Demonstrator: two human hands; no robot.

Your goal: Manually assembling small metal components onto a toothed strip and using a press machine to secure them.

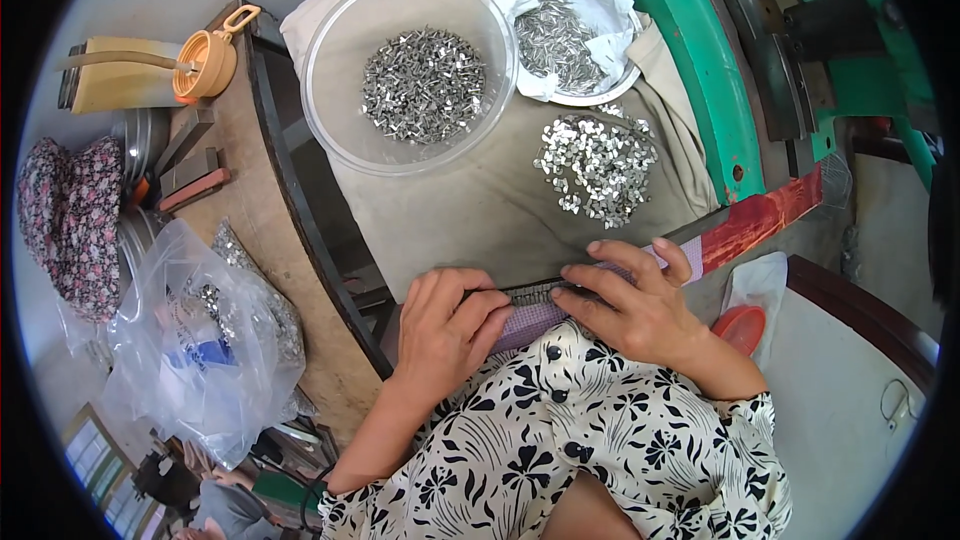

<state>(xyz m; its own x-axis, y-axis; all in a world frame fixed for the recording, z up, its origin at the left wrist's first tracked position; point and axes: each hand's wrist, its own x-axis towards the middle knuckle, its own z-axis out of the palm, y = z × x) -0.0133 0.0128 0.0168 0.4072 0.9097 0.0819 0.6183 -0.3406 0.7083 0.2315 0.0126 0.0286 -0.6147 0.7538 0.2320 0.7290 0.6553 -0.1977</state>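
At the near edge of the cloth-covered worktop, a narrow row of small metal pieces point(530, 294) runs between my two hands. My left hand point(448, 328) is closed, its fingers bent and its thumb against the left end of the row; the fingertips are partly hidden. The thumb and index finger of my right hand point(640, 308) press on the right end, while its other fingers stretch out over the edge. Just beyond lies a loose pile of small shiny metal pieces point(600, 165).
A clear plastic bowl point(325, 120) of small metal parts stands at the far left of the cloth. Beside it, a lined metal bowl point(580, 98) holds thin metal pins. A green machine point(690, 70) borders the right. Plastic bags point(190, 340) lie on the left wooden table point(245, 180).
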